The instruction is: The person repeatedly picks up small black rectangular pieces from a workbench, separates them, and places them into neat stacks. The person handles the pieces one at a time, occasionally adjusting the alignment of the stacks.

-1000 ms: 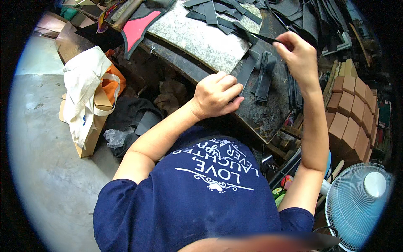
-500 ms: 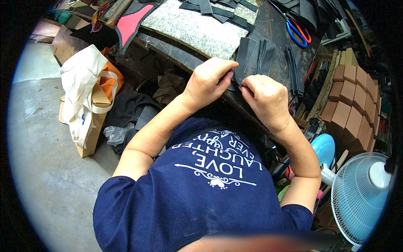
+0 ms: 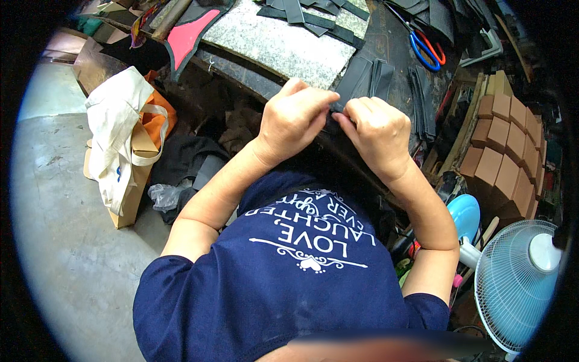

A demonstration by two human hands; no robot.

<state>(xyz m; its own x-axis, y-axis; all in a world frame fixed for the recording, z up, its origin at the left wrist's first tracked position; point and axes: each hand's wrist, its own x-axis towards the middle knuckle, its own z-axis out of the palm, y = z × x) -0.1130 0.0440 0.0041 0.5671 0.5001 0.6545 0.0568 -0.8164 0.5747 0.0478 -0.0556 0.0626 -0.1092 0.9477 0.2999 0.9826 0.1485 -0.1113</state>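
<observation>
My left hand [image 3: 292, 120] and my right hand [image 3: 379, 136] are raised close together at the table's near edge, fingers closed in a pinch. Between the fingertips shows a bit of a dark grey strip [image 3: 336, 107], most of it hidden by the fingers. Just beyond my hands, a group of flat dark grey strips [image 3: 379, 83] lies on the dark tabletop. A second bunch of narrow strips [image 3: 423, 99] rests to the right of them.
Scissors [image 3: 427, 51] with red and blue handles lie at the back right. More dark strips [image 3: 316, 24] sit on a speckled pale slab [image 3: 265, 45]. A pink, dark-edged piece [image 3: 192, 37] is at the left. Brown blocks [image 3: 503, 151] and a fan [image 3: 518, 283] stand right; a white bag [image 3: 117, 120] left.
My right hand has shifted slightly left and upward, bringing its fingertips closer to the left ones. The left hand has moved slightly left. Less of the dark strip shows between them.
</observation>
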